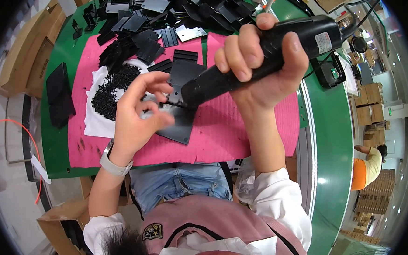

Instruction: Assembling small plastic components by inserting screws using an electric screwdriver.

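Observation:
My right hand [268, 63] is wrapped round a black corded electric screwdriver [220, 82], which tilts down to the left. Its tip meets a black hinged bracket [178, 126] of flat plates lying on the pink foam mat [228, 135]. Close by the tip is my left hand [140, 115], with curled fingers and thumb apart on either side of the bracket's joint. Nothing shows in its grasp, though the spot between the fingertips is partly hidden. Left of that hand, a pile of small black screws [106, 98] rests on a white cloth [91, 125].
Many black plates and brackets [169, 17] are heaped along the far side of the green table [328, 134]. Two black blocks [59, 94] lie at the left edge. The tool's cable [356, 24] runs off to the right. A cardboard box [63, 229] stands at lower left; another person [367, 166] is far right.

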Demonstrator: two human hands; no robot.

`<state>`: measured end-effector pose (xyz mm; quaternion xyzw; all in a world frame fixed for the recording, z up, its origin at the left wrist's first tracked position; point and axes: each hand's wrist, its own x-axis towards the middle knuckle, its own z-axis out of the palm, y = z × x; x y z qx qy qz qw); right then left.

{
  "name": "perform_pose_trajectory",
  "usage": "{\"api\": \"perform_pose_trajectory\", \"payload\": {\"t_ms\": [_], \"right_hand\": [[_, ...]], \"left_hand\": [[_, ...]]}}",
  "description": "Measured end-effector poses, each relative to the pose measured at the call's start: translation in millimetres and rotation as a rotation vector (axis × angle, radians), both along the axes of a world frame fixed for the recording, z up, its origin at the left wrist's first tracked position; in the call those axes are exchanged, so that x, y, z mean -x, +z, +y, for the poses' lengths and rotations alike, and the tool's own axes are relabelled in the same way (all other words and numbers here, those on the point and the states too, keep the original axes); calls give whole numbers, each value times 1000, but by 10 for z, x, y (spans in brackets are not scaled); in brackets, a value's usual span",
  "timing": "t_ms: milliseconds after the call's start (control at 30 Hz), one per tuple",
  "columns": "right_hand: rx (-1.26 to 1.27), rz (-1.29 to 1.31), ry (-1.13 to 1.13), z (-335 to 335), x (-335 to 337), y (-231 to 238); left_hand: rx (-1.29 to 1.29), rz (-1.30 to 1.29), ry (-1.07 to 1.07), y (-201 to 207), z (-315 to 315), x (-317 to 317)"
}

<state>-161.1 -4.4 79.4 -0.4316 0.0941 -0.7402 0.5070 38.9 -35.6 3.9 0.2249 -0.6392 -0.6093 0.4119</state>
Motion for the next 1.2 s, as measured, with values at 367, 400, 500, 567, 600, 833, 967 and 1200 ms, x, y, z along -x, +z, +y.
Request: {"api": "perform_pose_trajectory", "payload": {"t_ms": [367,400,500,567,600,833,967,1200], "right_hand": [[-22,450,-159,-140,-128,-102],[-25,448,-158,-135,-144,-101],[-45,553,-158,-140,-212,-17],[-4,615,-188,-172,-319,-28],[-20,637,-181,-182,-348,-17],[-55,591,-148,-230,-336,-3],[-37,610,-138,-242,-396,27],[-76,498,-72,-291,-347,27]], "left_hand": [[362,-612,196,-115,-7,78],[368,-609,198,-125,-10,85],[295,-606,183,-67,-24,98],[213,-606,161,-76,-20,108],[200,-564,186,-110,-10,120],[186,-520,225,-144,-7,121],[227,-508,248,-151,-10,115],[209,-525,248,-129,5,111]]}}
